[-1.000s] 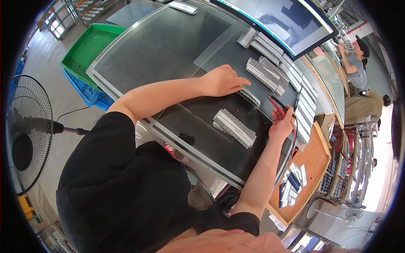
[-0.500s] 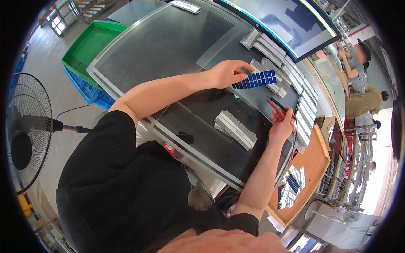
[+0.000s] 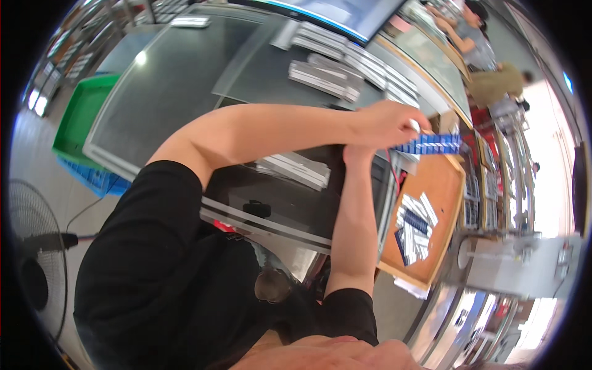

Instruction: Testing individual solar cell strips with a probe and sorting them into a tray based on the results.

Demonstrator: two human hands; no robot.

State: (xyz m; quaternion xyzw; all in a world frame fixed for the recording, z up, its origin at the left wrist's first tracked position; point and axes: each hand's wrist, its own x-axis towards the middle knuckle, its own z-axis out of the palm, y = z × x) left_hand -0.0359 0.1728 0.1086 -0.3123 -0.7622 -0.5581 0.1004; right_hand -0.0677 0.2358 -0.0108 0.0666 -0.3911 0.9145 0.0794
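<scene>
My left hand (image 3: 387, 124) reaches across to the right and grips one end of a long blue strip (image 3: 431, 144) made of small dark blue cells. The strip hangs level above the far end of a wooden tray (image 3: 445, 185). My right forearm rises from below, and my right hand (image 3: 356, 153) sits just under my left wrist, mostly hidden by it. A thin red piece shows beside it, but I cannot tell what the hand holds. A pile of short blue and white strips (image 3: 414, 229) lies in the tray.
Stacks of grey strips (image 3: 295, 168) lie on the dark glass table (image 3: 172, 86), with more stacks (image 3: 324, 75) farther back. A monitor (image 3: 345, 15) stands behind. A green crate (image 3: 79, 117) and a fan (image 3: 31, 265) are at left. Another person (image 3: 490, 80) sits far right.
My left hand picked a blue strip off the far stacks and carried it right, over the wooden tray. My right hand stayed near the table's right edge and is now covered by my left wrist.
</scene>
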